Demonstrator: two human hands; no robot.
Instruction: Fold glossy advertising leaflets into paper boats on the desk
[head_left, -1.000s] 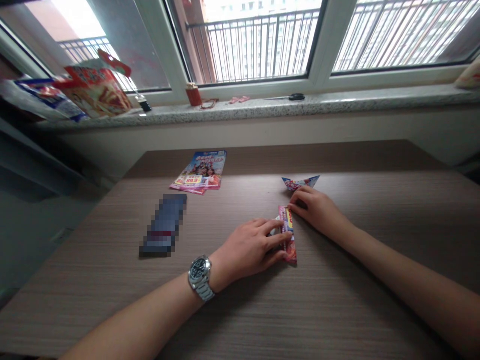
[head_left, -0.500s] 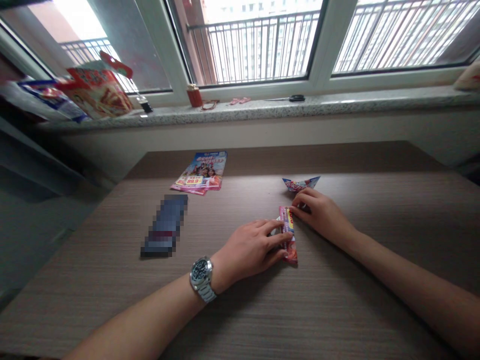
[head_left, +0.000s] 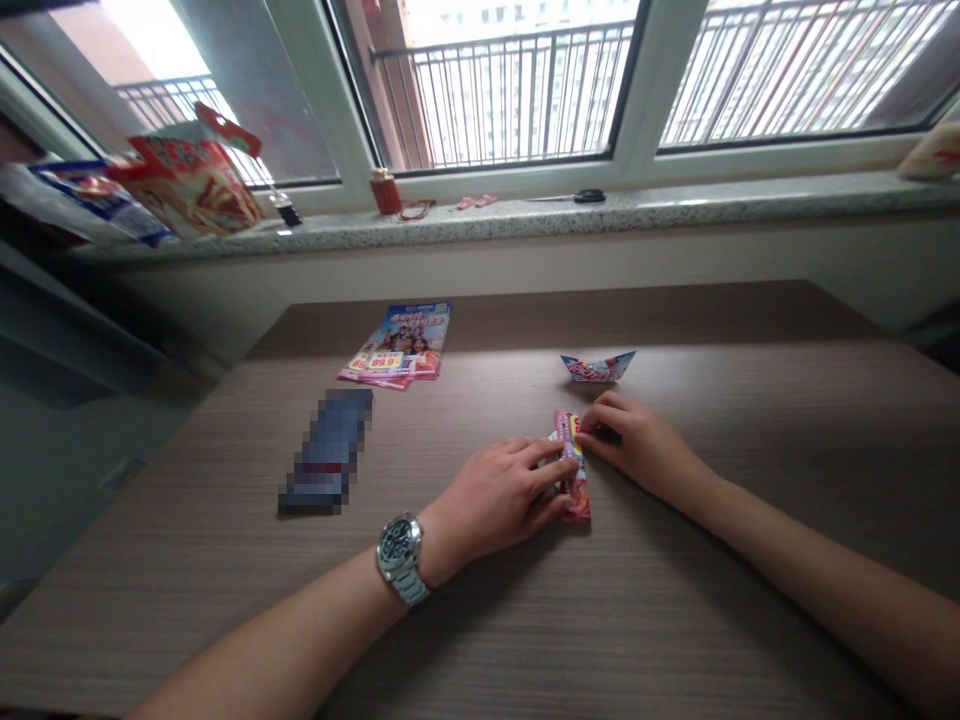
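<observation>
A narrow folded strip of printed paper [head_left: 576,490] lies on the wooden table in front of me. My left hand [head_left: 510,490], with a metal watch on its wrist, rests on the strip from the left, fingers spread. On the strip's right edge, near its upper part, are the bent fingertips of my right hand [head_left: 634,435], thumb and index finger close together. Whether they pinch the paper is hard to make out. Just beyond stands a small folded paper boat [head_left: 598,369], touched by neither hand.
Printed leaflets [head_left: 401,345] lie in a stack at the table's back left, with a blurred dark flat object [head_left: 328,450] nearer me. On the stone windowsill [head_left: 495,222] are scissors [head_left: 585,197], a red container [head_left: 385,192] and food bags [head_left: 191,185].
My right hand has slid slightly down along the strip's right edge, away from the paper boat. My left hand stays on the strip. The whole view has shifted a little.
</observation>
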